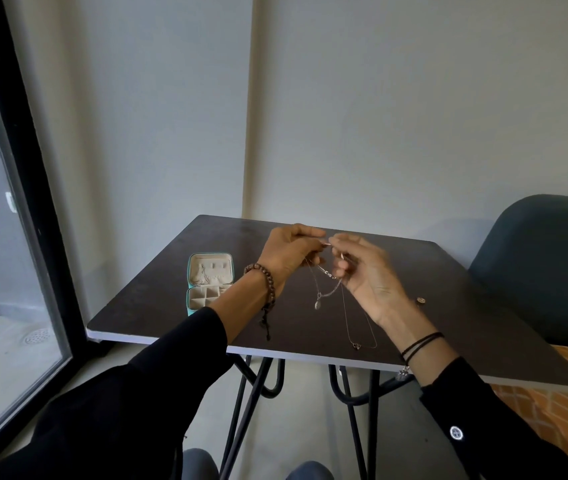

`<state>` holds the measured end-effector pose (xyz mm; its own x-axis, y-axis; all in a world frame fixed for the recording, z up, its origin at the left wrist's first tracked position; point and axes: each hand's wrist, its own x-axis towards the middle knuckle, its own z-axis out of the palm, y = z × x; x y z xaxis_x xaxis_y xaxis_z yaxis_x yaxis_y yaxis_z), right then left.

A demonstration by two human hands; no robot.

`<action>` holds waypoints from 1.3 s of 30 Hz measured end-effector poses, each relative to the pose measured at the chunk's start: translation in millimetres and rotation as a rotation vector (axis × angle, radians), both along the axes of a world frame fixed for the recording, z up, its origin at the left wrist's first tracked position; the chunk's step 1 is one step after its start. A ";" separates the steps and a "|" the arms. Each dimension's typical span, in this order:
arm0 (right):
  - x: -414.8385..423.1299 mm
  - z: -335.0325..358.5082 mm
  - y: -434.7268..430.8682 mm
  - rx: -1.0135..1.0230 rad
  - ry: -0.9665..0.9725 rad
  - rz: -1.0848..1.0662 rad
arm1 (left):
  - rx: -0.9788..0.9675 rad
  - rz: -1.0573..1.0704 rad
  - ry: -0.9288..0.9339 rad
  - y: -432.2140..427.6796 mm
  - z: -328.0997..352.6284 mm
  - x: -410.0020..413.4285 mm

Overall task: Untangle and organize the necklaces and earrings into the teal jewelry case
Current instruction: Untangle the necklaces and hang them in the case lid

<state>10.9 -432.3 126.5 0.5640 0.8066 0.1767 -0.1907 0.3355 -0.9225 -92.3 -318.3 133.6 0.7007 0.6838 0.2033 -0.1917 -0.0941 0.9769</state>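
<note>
Both hands are raised over the middle of the dark desk [171, 289], close together in the centre of the frame. The left hand [284, 254] and the right hand [362, 271] each pinch fine chain between thumb and fingertips, the pinch points almost touching. From them hangs a cluster of thin necklaces [327, 285]: one short loop carries a small oval pendant [317, 304], and a longer chain runs down toward the near edge, ending in a small dark pendant [356, 346] that seems to rest on the desk. The strands cross just below the fingers, so the knot looks unresolved.

The teal jewelry case [209, 282] lies open left of centre, its lid leaning back and its divided tray facing up. Something pale lies in the lid pocket, too small to identify; the tray compartments look mostly bare. A small round piece [421, 300], perhaps an earring, lies alone right of the right wrist.

By this reading the task is early to midway: the necklaces are not yet separated or stowed, and the loose piece is not yet in the case.

The long chain lies near the front edge and could slide off. There is bare surface between the hands and the case, and behind the hands. A window frame [33, 202] closes off the left, and a chair [535, 265] stands at the right.
</note>
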 end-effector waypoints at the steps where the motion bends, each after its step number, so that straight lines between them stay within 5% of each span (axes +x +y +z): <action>1: -0.8 -1.9 -0.3 -0.035 -0.062 0.013 | -0.019 0.009 -0.013 1.5 0.6 -0.2; 8: -2.5 -5.1 -1.0 -0.213 -0.273 0.009 | -0.025 0.001 0.004 2.0 -5.6 -7.5; 15: -8.7 3.8 1.9 0.049 0.188 -0.046 | 0.025 0.014 0.054 -3.6 -18.3 -6.9; 22: -11.7 3.2 2.5 0.161 0.345 -0.074 | 0.123 0.116 0.138 -8.9 -26.4 -2.8; 31: -7.0 -1.0 6.5 0.135 0.374 -0.125 | 0.220 0.011 0.344 -11.5 -32.8 -7.6; 39: -3.2 -11.1 6.3 0.007 0.263 -0.149 | 0.269 -0.038 0.308 -3.8 -25.7 -13.1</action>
<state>7.7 -426.0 115.4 0.7033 0.7107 0.0144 -0.3710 0.3843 -0.8454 -105.5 -322.1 107.9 0.7805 0.6074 0.1481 0.0978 -0.3526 0.9307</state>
